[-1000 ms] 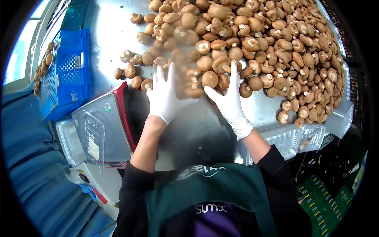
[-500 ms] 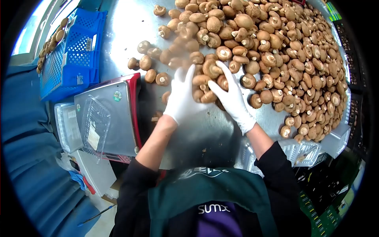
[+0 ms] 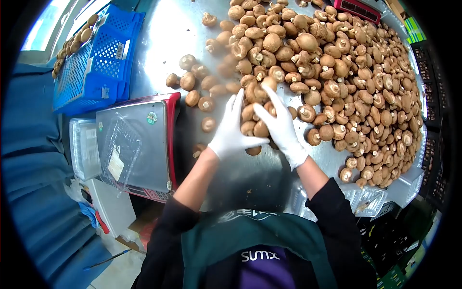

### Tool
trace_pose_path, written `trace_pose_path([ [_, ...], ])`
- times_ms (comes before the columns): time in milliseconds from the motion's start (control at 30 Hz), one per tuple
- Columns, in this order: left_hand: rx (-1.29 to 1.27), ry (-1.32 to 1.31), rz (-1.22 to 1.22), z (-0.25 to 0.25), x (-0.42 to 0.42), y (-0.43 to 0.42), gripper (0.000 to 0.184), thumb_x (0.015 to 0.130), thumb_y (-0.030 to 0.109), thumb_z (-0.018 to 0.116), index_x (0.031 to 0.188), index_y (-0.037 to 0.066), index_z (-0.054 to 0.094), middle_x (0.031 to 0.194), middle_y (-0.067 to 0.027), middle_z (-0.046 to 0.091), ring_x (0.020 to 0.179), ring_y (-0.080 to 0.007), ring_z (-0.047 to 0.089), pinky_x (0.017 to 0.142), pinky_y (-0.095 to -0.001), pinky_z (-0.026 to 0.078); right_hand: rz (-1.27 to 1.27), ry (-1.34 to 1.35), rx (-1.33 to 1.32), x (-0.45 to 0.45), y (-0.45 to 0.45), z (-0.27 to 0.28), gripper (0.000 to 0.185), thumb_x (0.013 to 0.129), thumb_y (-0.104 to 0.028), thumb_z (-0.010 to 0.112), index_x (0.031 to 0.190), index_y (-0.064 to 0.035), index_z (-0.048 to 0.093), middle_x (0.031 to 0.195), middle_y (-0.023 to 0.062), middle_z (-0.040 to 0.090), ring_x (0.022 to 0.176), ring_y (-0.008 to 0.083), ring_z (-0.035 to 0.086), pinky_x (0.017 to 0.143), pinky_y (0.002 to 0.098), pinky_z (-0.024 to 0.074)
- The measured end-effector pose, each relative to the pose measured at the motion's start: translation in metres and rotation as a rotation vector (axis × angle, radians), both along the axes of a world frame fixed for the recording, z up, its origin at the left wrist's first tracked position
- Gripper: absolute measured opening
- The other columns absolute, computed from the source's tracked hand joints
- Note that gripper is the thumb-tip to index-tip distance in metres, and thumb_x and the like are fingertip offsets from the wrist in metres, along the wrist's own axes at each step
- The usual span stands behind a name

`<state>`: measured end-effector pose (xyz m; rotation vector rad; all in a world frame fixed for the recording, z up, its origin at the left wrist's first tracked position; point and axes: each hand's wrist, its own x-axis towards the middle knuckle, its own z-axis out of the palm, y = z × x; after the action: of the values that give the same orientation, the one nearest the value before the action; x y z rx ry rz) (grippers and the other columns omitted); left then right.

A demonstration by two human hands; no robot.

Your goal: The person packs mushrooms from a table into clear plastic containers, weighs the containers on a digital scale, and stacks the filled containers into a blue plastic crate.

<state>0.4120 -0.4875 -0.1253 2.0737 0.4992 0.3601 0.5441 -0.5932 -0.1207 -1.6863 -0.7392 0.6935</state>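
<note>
From where I stood, the work looked barely begun. On the silver metal bench (image 3: 245, 176), a small cluster of brown, round-capped mushrooms (image 3: 260, 128) lay between the white-gloved left hand (image 3: 231, 132) and the white-gloved right hand (image 3: 283, 127), some way in from the near edge. Each grip was wide, thumb and fingers spread around the cluster's sides; whether any mushroom was lifted off the metal, I couldn't tell.

That handful, I judged, was all that was gathered. A great heap of brown mushrooms (image 3: 368, 96) lay unsorted from the far edge down along the right edge, and a few loose brown mushrooms (image 3: 187, 81) were scattered toward the left. On the left, a clear plastic tray (image 3: 137, 137) sat on the flat grey, red-edged scale (image 3: 156, 132), with no mushrooms showing in it. Beyond the scale stood a blue perforated plastic crate (image 3: 108, 60), mushrooms visible along its outer side.
</note>
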Motion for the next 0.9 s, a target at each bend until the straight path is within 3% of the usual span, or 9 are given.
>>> trace_pose_path([
  [100,-0.325,-0.076,-0.037,0.001,0.006,0.012,0.121,0.067,0.03,0.091,0.157,0.003,0.015,0.161,-0.0166,0.024,0.147,-0.0258,0.027,0.12,-0.0391,0.026,0.009,0.308,0.086,0.013,0.011,-0.005,0.057,0.092,-0.022,0.07,0.141,-0.0016,0.05,0.134,0.0137,0.057,0.124,0.0196,0.051,0.103,0.0297,0.0414],
  [200,-0.289,-0.084,-0.083,0.01,0.006,0.013,0.115,0.068,0.03,0.09,0.156,0.004,0.021,0.159,-0.0153,0.028,0.146,-0.0255,0.029,0.119,-0.0395,0.027,-0.079,0.445,0.043,0.007,0.007,0.009,0.052,0.094,-0.02,0.068,0.139,0.0003,0.052,0.129,0.0107,0.061,0.118,0.0168,0.055,0.1,0.028,0.0437],
  [300,-0.138,-0.138,-0.077,0.031,0.003,0.009,0.107,0.067,0.027,0.089,0.154,0.007,0.031,0.154,-0.0165,0.035,0.143,-0.0303,0.033,0.118,-0.0421,0.029,-0.147,0.393,0.096,-0.003,0.003,0.032,0.051,0.093,-0.018,0.068,0.138,0.0013,0.052,0.129,0.0115,0.06,0.119,0.0176,0.055,0.101,0.0287,0.0443],
  [400,-0.058,-0.144,-0.036,0.073,-0.012,0.016,0.105,0.064,0.023,0.088,0.152,0.007,0.034,0.15,-0.0182,0.039,0.143,-0.0333,0.034,0.117,-0.043,0.03,-0.104,0.074,0.098,-0.015,0.011,0.07,0.049,0.095,-0.016,0.065,0.138,0.0025,0.052,0.134,0.0138,0.057,0.123,0.0194,0.054,0.104,0.0294,0.0425],
  [467,-0.026,-0.146,0.009,0.101,-0.031,0.025,0.104,0.062,0.021,0.089,0.151,0.007,0.037,0.148,-0.0188,0.041,0.142,-0.0353,0.036,0.116,-0.0435,0.032,-0.044,0.208,0.228,-0.026,0.028,0.078,0.049,0.095,-0.015,0.063,0.139,0.0041,0.049,0.135,0.0155,0.056,0.123,0.021,0.054,0.105,0.0311,0.0431],
  [567,0.145,-0.206,0.153,0.132,-0.08,0.048,0.107,0.059,0.032,0.091,0.152,0.019,0.038,0.145,-0.0246,0.039,0.133,-0.0411,0.045,0.109,-0.0428,0.042,0.076,0.403,0.344,-0.069,0.068,0.117,0.051,0.095,-0.012,0.063,0.141,0.0039,0.047,0.133,0.0164,0.057,0.12,0.0209,0.057,0.102,0.0324,0.0477],
  [733,0.338,-0.197,0.343,0.168,-0.191,0.085,0.102,0.061,0.021,0.09,0.148,0.005,0.04,0.143,-0.0203,0.043,0.128,-0.0348,0.051,0.106,-0.0408,0.045,0.333,0.267,0.397,-0.166,0.146,0.133,0.049,0.092,-0.019,0.069,0.135,-0.0005,0.055,0.124,0.0135,0.063,0.108,0.0181,0.063,0.092,0.0301,0.0512],
  [800,0.225,-0.125,0.419,0.172,-0.235,0.092,0.104,0.064,0.016,0.091,0.15,0.002,0.035,0.149,-0.0147,0.042,0.135,-0.0253,0.045,0.112,-0.0381,0.038,0.431,0.407,0.307,-0.209,0.165,0.136,0.05,0.09,-0.023,0.071,0.134,-0.0039,0.057,0.121,0.0141,0.065,0.109,0.0198,0.063,0.094,0.0318,0.0492],
  [900,0.211,-0.028,0.453,0.156,-0.3,0.102,0.106,0.064,0.016,0.092,0.151,0.003,0.033,0.148,-0.0121,0.042,0.134,-0.0222,0.044,0.111,-0.0356,0.038,0.467,0.246,0.157,-0.261,0.18,0.118,0.053,0.088,-0.028,0.072,0.134,-0.005,0.057,0.122,0.0184,0.062,0.112,0.027,0.062,0.097,0.036,0.0476],
])
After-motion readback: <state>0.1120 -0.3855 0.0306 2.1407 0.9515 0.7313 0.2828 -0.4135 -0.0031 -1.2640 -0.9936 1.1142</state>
